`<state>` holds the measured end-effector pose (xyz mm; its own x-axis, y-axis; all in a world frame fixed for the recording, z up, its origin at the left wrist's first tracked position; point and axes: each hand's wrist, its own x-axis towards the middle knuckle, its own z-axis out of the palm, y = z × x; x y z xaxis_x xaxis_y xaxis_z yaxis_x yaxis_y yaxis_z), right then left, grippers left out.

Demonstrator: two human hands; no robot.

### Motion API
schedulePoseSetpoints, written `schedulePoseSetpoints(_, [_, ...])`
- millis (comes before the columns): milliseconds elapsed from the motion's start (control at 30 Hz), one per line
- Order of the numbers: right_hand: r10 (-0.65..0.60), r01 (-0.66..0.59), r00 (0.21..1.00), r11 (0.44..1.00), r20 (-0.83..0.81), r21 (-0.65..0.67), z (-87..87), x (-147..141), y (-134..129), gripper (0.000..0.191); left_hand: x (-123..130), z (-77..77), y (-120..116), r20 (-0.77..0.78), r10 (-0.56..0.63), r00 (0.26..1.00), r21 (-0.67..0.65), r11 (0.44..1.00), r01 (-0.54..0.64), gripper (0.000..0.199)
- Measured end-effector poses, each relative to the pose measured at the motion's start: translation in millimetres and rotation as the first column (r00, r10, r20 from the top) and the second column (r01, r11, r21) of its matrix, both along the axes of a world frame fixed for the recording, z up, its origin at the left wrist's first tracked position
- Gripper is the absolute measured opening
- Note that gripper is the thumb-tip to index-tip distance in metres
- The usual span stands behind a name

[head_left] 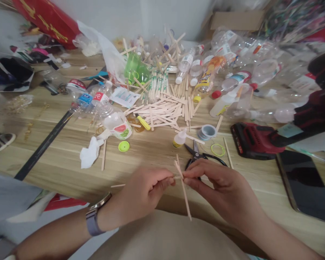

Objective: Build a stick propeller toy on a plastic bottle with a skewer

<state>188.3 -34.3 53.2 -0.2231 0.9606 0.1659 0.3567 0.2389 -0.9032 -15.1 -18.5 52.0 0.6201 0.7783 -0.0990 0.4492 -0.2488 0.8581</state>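
Between my hands, near the table's front edge, are thin wooden sticks (186, 200) that cross near their upper ends. My left hand (148, 189) pinches a thin light strand or stick end that runs to the crossing; which it is cannot be told. Thumb and fingertips of my right hand (216, 184) are closed on the crossed sticks. Black-handled scissors (196, 153) lie just beyond my right hand, partly hidden by it. A small glue bottle (180, 138) stands past the sticks, with a grey tape roll (207, 132) to its right.
A heap of wooden sticks (162, 112) covers the table's middle. Plastic bottles (238, 79) crowd the back and right. A red power tool (254, 141) and a phone (306, 184) lie at right. At left are a white tissue (90, 153), a green lid (124, 146) and a black strip (46, 144).
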Motion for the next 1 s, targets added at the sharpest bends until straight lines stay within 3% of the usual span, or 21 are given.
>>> schedulePoseSetpoints(500, [0.006, -0.006, 1.0, 1.0, 0.019, -0.015, 1.5, 2, 1, 0.017, 3, -4.2, -4, -0.038, 0.022, 0.999, -0.011, 1.0, -0.022, 0.03])
schedulePoseSetpoints(667, [-0.014, 0.014, 0.999, 1.0, 0.05, -0.001, 2.2, 2, 5, 0.018, 5, -4.2, 2, -0.022, 0.107, 0.994, -0.125, 0.986, -0.108, 0.029])
schedulePoseSetpoints(733, [-0.099, 0.098, 0.995, 0.995, 0.024, 0.033, 1.1, 4, 7, 0.018, 4, -2.7, 8, 0.038, 0.186, 0.982, -0.213, 0.961, -0.174, 0.031])
schedulePoseSetpoints(867, [-0.351, 0.346, 0.936, 0.929, 0.015, 0.134, -6.9, 5, 6, 0.017, 7, 3.3, 22, 0.241, 0.442, 0.864, -0.326, 0.875, -0.357, 0.028])
schedulePoseSetpoints(933, [-0.292, 0.285, 0.955, 0.954, 0.06, 0.098, -13.1, -2, 5, 0.017, 15, 6.3, 27, 0.377, 0.515, 0.77, -0.341, 0.85, -0.402, 0.022])
schedulePoseSetpoints(1000, [-0.126, 0.128, 0.989, 0.992, 0.081, -0.019, -20.0, -13, 3, 0.018, 28, 7.5, 32, 0.507, 0.548, 0.666, -0.365, 0.836, -0.41, 0.018])
